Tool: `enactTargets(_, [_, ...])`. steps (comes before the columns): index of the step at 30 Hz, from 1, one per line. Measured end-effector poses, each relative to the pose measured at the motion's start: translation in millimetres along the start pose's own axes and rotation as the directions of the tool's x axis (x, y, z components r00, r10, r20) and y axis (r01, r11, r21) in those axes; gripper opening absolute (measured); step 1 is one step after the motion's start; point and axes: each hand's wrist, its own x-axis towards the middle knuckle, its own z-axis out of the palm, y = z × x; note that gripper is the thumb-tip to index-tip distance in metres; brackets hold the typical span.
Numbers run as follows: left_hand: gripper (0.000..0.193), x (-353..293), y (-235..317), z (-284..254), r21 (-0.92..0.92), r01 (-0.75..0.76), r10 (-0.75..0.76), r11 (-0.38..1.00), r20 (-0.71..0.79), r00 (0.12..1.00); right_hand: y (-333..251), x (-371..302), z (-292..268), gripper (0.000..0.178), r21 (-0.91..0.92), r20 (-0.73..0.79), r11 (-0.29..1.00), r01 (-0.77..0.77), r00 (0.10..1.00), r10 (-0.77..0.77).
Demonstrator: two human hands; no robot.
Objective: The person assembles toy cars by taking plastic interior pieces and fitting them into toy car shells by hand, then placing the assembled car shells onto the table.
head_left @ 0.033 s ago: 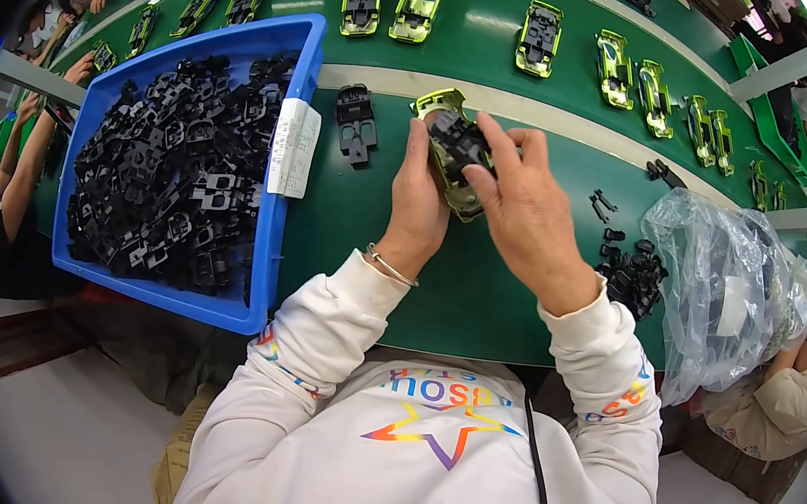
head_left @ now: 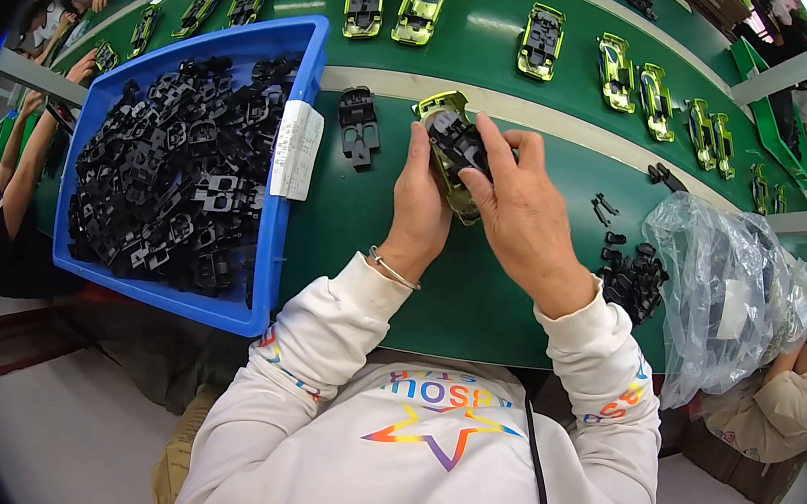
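A yellow-green toy car body shell [head_left: 437,102] lies underside up between my two hands. A black plastic interior piece [head_left: 457,140] sits in its hollow. My left hand [head_left: 422,199] grips the shell along its left side, with the thumb at the edge. From the right, my right hand [head_left: 535,218] closes on the black piece and the shell's right side, fingers and thumb pressed to them. Its fingertips partly cover the piece. A loose black interior piece [head_left: 358,127] lies on the green table to the left of the car.
At left stands a blue bin [head_left: 275,246] heaped with black parts. Small black parts [head_left: 634,280] and a clear plastic bag [head_left: 711,290] lie at right. Beyond a pale ledge [head_left: 541,114], several toy cars rest on a green surface [head_left: 480,35]. Other people work on both sides.
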Motion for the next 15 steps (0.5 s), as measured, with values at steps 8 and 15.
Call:
enactTargets(8, [0.053, -1, 3, -1, -0.016, -0.034, 0.035, 0.999, 0.020, 0.999, 0, 5, -6, 0.051, 0.169, -0.053, 0.985, 0.019, 0.999, -0.010])
enactTargets(15, [0.056, -3, 1, 3, 0.083, -0.057, 0.055, 0.995, 0.031, 0.998, 0, 5, 1, 0.045, 0.165, -0.187, 0.986, 0.028, 0.982, 0.003])
